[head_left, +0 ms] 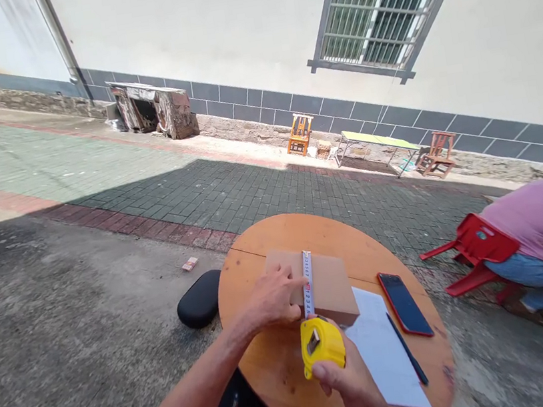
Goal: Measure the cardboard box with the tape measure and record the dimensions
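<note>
1. my right hand (352, 381) is wrapped around the yellow tape measure (324, 345).
2. my left hand (270, 301), fingers loosely spread, rests on the cardboard box (332, 282), index fingertip at the blade (306, 273).
3. the box sits on the round wooden table (275, 371); the blade lies across it, so measuring seems underway.
4. the pen (407, 349) lies unheld by the paper (385, 363); noting a figure is probably left.

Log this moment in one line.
left hand: on cardboard box, at tape blade; right hand: holding yellow tape measure; blade: across box; box: on round table
</note>
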Tool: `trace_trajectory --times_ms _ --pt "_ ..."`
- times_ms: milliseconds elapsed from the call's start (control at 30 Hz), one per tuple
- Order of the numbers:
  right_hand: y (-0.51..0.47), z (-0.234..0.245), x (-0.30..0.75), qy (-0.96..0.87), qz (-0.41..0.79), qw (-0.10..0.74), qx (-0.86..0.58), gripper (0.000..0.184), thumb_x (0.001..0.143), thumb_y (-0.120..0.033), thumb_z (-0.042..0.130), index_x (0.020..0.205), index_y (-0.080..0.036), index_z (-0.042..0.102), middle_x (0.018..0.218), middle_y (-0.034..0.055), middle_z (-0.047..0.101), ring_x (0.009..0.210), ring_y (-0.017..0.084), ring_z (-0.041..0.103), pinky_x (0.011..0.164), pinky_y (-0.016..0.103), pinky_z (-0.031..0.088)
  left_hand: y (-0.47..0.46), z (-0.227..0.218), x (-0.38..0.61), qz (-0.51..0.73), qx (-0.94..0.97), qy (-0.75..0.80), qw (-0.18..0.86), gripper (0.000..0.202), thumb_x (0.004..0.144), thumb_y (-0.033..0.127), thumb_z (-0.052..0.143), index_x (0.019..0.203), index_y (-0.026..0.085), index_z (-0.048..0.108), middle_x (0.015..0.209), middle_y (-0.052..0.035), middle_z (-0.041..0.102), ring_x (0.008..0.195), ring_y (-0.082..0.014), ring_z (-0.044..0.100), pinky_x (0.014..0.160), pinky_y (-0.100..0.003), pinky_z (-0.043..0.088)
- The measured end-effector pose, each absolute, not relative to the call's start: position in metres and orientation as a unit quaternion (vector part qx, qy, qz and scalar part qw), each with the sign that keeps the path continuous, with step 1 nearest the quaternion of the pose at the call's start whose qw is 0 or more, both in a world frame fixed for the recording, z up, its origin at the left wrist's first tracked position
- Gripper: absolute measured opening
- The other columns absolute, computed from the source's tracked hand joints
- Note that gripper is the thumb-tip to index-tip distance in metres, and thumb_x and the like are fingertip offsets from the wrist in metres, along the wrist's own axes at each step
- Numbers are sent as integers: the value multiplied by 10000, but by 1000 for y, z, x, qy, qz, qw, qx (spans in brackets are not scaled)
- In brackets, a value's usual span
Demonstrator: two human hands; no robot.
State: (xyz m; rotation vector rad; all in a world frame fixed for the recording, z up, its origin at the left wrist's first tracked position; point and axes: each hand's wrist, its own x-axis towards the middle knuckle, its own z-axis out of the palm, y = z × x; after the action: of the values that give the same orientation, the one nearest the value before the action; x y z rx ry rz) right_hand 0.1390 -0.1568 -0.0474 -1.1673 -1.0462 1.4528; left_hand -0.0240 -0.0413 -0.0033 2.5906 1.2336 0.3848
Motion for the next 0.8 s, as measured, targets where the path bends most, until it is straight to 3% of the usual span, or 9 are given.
trace_trajectory --times_ms 133,200,300,400,533,600,700,800 --pt "-155 -43 140 -431 584 497 -476 804 547 -537 848 1221 -191 577 847 17 588 672 139 459 478 202 362 -40 -8 -29 169 876 422 161 833 670 255 614 1474 234 397 1072 -92 605 1001 -296 548 881 -418 472" --pt "-157 -39 146 -454 575 492 -470 805 557 -540 848 1233 -204 571 936 37 618 747 164 502 563 228 418 -40 -10 -32 224 852 422 214 857 670 213 590 1493 215 353 1113 -91 601 1009 -272 554 870 -393 479" --pt "-169 -35 161 -500 565 468 -461 881 525 -570 854 1271 -211 552 1033 60 639 846 205 558 708 279 466 -44 -9 -37 346 777 437 294 726 713 202 557 1429 210 436 1149 -80 598 990 -219 559 828 -337 488" --pt "-191 -39 177 -562 557 403 -460 980 480 -583 865 1323 -212 528 1094 80 645 912 254 603 781 325 491 -52 -4 -37 444 684 451 364 581 793 314 561 1355 173 513 1137 -97 611 894 -186 567 748 -312 508" --pt "-220 -56 186 -632 495 363 -473 836 543 -541 847 1290 -270 590 1202 78 638 1062 318 623 889 362 502 -65 -3 -32 499 578 457 456 707 761 440 650 1374 127 488 1155 -140 603 796 -163 585 600 -275 532" --pt "-230 -68 184 -652 474 358 -471 666 647 -533 786 1251 -300 632 1203 68 654 1078 313 638 909 363 508 -73 -6 -30 507 537 459 494 725 720 458 694 1333 113 520 1056 -119 634 708 -147 595 506 -244 513" --pt "-239 -87 180 -659 470 349 -472 451 756 -489 713 1173 -318 689 1163 62 685 1041 294 671 901 369 527 -88 -13 -30 513 501 457 526 550 703 474 714 1100 98 652 756 -34 649 526 -107 552 423 -208 460" --pt "-244 -101 178 -674 437 344 -488 450 730 -447 744 1155 -303 704 1151 70 695 1055 304 675 893 370 538 -104 -18 -34 527 479 474 519 432 702 483 721 909 104 694 595 7 603 459 -95 520 427 -204 452"
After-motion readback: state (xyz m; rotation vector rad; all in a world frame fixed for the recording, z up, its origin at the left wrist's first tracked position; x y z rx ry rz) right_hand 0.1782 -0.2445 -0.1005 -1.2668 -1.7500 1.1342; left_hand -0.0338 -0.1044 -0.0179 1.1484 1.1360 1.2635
